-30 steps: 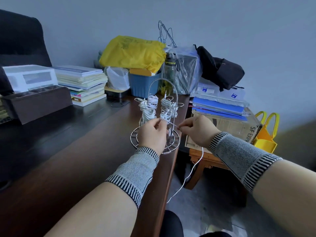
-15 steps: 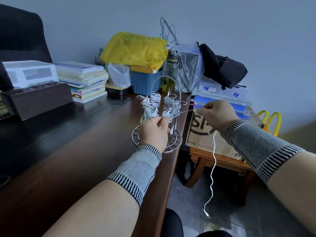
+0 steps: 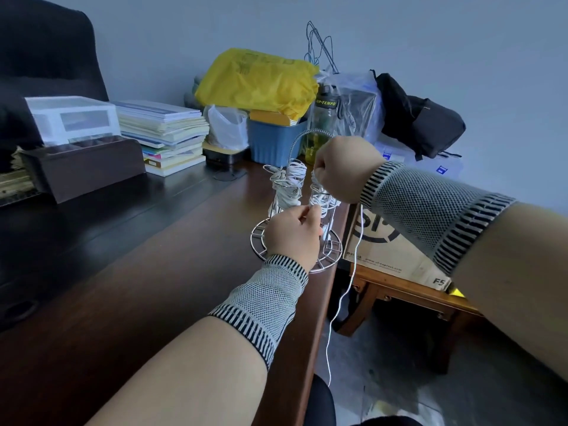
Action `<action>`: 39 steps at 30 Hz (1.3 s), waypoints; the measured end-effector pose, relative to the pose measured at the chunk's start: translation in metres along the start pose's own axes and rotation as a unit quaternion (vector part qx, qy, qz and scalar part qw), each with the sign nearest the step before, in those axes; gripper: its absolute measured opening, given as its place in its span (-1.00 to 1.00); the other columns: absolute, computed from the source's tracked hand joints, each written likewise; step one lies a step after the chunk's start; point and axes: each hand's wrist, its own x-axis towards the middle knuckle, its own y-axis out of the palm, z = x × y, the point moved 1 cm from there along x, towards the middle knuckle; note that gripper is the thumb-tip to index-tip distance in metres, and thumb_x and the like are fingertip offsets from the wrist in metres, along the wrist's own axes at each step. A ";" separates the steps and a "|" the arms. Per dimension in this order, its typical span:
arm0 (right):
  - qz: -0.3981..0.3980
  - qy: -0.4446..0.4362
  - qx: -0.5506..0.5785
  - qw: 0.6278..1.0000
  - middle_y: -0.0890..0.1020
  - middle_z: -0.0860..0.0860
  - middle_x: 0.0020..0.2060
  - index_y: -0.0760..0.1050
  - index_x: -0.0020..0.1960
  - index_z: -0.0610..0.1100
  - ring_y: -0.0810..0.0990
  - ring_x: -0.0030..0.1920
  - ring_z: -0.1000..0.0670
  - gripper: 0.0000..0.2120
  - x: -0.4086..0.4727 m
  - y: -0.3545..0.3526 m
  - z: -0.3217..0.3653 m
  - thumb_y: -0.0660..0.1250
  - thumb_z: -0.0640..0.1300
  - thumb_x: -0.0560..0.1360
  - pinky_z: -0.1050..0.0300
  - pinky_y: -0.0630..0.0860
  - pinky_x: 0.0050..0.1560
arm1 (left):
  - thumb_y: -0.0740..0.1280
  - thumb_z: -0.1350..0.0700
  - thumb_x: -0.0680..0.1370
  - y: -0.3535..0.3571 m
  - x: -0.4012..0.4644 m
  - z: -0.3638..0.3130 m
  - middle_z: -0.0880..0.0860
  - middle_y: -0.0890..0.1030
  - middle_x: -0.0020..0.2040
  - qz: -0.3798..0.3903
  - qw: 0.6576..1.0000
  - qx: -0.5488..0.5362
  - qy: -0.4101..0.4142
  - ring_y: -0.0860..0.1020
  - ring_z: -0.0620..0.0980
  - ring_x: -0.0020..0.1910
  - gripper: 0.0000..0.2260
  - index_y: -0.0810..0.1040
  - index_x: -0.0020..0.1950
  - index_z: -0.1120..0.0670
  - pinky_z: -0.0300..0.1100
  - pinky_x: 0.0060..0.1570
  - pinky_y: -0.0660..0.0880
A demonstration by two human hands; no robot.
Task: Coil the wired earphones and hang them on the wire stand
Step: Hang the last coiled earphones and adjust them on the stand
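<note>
While the left hand [image 3: 293,232] pinches the coil low at the wire stand [image 3: 296,241] on the counter's [image 3: 153,272] right edge, the right hand [image 3: 344,172] grips the earphone cable [image 3: 347,287] just above, its tail hanging straight down.

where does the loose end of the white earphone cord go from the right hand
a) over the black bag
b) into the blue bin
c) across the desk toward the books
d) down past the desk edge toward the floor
d: from the right hand the white cord hangs down beside the desk edge, in front of the cardboard box.
</note>
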 end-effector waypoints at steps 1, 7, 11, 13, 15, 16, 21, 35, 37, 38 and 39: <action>0.002 0.003 0.002 1.000 0.61 -0.11 -0.15 0.57 -0.04 -0.25 0.59 -0.13 -0.11 -0.77 0.005 0.001 0.002 0.14 -0.21 0.55 0.02 0.60 -0.11 | 0.25 0.00 0.59 -0.001 0.000 0.001 -0.05 0.62 -0.38 -0.001 1.000 0.001 -0.001 0.42 -0.17 -0.51 -0.67 0.59 -0.32 0.08 -0.24 -0.40 0.36; 0.036 -0.028 0.001 0.999 0.61 -0.10 0.03 0.58 0.11 -0.21 0.59 0.02 -0.10 -0.73 0.006 0.005 0.013 0.15 -0.14 0.59 0.01 0.57 0.06 | 0.25 0.02 0.58 0.000 0.001 0.000 0.03 0.68 -0.29 0.002 1.000 0.008 0.007 0.58 0.04 -0.28 -0.68 0.58 -0.34 0.05 -0.13 -0.21 0.49; 0.014 -0.093 -0.045 0.995 0.61 -0.06 0.01 0.60 0.06 -0.12 0.59 -0.04 -0.07 -0.74 -0.012 0.008 0.016 0.14 -0.12 0.58 0.02 0.58 0.00 | 0.26 0.11 0.57 -0.002 0.002 0.002 0.09 0.69 -0.25 -0.006 1.000 0.002 0.009 0.57 0.09 -0.26 -0.71 0.53 -0.36 0.03 -0.10 -0.21 0.49; -0.017 -0.141 -0.097 0.985 0.53 -0.03 0.08 0.58 0.07 -0.05 0.58 -0.08 -0.03 -0.78 -0.020 0.016 0.014 0.17 -0.12 0.57 0.07 0.56 -0.11 | 0.27 0.18 0.54 -0.003 0.002 0.004 0.09 0.66 -0.29 -0.007 1.000 0.006 0.002 0.55 0.14 -0.25 -0.71 0.53 -0.39 0.07 -0.10 -0.26 0.45; -0.074 -0.184 -0.109 0.974 0.49 -0.03 0.10 0.58 0.01 -0.04 0.56 -0.23 -0.04 -0.86 -0.032 0.028 0.010 0.25 -0.12 0.55 0.09 0.47 -0.32 | 0.26 0.25 0.52 -0.003 0.002 0.005 0.08 0.59 -0.36 -0.006 1.000 0.020 0.003 0.52 0.17 -0.26 -0.71 0.47 -0.42 0.11 -0.12 -0.34 0.34; -0.108 -0.196 -0.094 0.970 0.51 -0.06 0.06 0.60 -0.08 -0.07 0.51 -0.35 -0.04 -0.92 -0.038 0.035 0.006 0.32 -0.14 0.51 0.11 0.41 -0.42 | 0.25 0.27 0.52 -0.003 0.001 0.005 0.08 0.56 -0.37 -0.005 1.000 0.025 0.007 0.51 0.17 -0.26 -0.71 0.45 -0.41 0.12 -0.12 -0.34 0.28; -0.253 -0.155 0.073 0.952 0.56 -0.09 -0.23 0.64 -0.22 -0.15 0.46 -0.48 -0.07 -0.92 -0.064 0.074 -0.018 0.40 -0.17 0.42 0.16 0.41 -0.54 | 0.27 0.08 0.60 -0.002 0.003 0.007 -0.01 0.54 -0.36 0.009 1.000 0.007 0.017 0.48 0.03 -0.36 -0.78 0.60 -0.21 0.07 -0.14 -0.35 0.33; -0.096 0.047 0.493 0.863 0.62 0.06 -0.33 0.54 -0.21 0.08 0.60 -0.30 -0.01 -0.67 -0.071 0.086 -0.023 0.24 -0.34 0.47 0.11 0.56 -0.16 | 0.33 0.04 0.53 -0.020 0.000 0.004 0.01 0.62 -0.41 0.018 1.000 -0.002 0.003 0.38 -0.12 -0.59 -0.72 0.59 -0.34 0.13 -0.28 -0.53 0.29; -0.073 0.050 0.543 0.835 0.66 0.08 -0.28 0.62 -0.12 0.02 0.63 -0.23 -0.01 -0.62 -0.071 0.088 -0.020 0.19 -0.41 0.45 0.15 0.59 -0.16 | 0.32 0.08 0.55 -0.029 0.001 0.003 -0.05 0.60 -0.44 0.030 0.999 0.013 -0.002 0.33 -0.19 -0.65 -0.73 0.61 -0.32 0.11 -0.34 -0.58 0.24; -0.071 0.049 0.561 0.823 0.66 0.11 -0.26 0.62 -0.11 0.02 0.63 -0.20 0.01 -0.59 -0.071 0.090 -0.018 0.18 -0.44 0.45 0.19 0.58 -0.15 | 0.32 0.07 0.55 -0.034 0.001 0.003 -0.06 0.60 -0.44 0.037 0.999 0.022 -0.002 0.33 -0.19 -0.63 -0.74 0.62 -0.30 0.11 -0.35 -0.58 0.26; -0.076 0.050 0.579 0.810 0.66 0.15 -0.27 0.61 -0.12 0.04 0.62 -0.19 0.01 -0.56 -0.073 0.092 -0.016 0.18 -0.46 0.45 0.22 0.57 -0.15 | 0.32 0.05 0.55 -0.037 0.000 0.002 -0.05 0.61 -0.43 0.044 0.999 0.028 -0.002 0.36 -0.18 -0.58 -0.75 0.63 -0.29 0.09 -0.35 -0.54 0.29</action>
